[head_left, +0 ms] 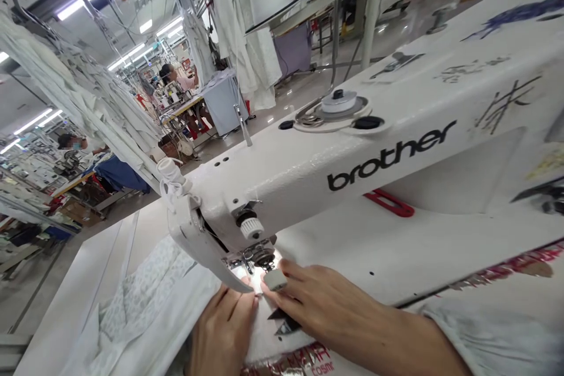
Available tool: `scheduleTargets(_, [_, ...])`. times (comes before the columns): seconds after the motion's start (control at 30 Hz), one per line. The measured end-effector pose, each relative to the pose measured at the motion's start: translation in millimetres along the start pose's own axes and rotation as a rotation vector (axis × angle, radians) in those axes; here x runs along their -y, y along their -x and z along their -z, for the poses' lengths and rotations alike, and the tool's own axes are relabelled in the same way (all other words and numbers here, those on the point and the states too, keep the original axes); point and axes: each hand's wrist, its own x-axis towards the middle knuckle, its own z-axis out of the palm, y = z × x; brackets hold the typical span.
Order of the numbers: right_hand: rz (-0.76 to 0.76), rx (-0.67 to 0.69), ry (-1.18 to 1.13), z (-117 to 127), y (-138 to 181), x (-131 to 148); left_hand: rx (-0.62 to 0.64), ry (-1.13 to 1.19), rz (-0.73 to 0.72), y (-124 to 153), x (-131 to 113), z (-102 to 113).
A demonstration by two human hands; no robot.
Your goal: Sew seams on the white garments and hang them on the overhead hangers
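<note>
A white "brother" sewing machine (352, 153) fills the middle of the view, its needle area (253, 261) lit at lower centre. White fabric (150, 311) lies on the machine bed and trails to the left. My left hand (224, 329) presses flat on the fabric just in front of the needle. My right hand (317, 302) rests on the fabric right of the needle, fingertips by the presser foot, with a white guard on one finger. A small dark tool (284, 323) shows under its fingers.
The white sewing table (418, 247) extends right, with a red slot mark (390, 202). Hanging white garments (88, 106) crowd the left and back. Other people sit at workstations far left (73, 144) and at the back (170, 73).
</note>
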Motion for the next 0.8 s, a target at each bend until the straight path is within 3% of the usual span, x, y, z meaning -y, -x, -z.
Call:
scheduleTargets(0.2, [0.014,0.009,-0.028,-2.1,1.3,-0.5,0.071,-0.031,0.032,1.8,-3.1,7.1])
scheduleTargets(0.43, [0.007,0.073,-0.030,-6.7,4.5,-0.1,0.012,-0.107,-0.027,4.3,-0.7,2.5])
scheduleTargets(0.8, [0.049,0.018,0.020,-6.4,3.8,-2.9,0.049,-0.056,-0.016,0.6,-1.2,7.9])
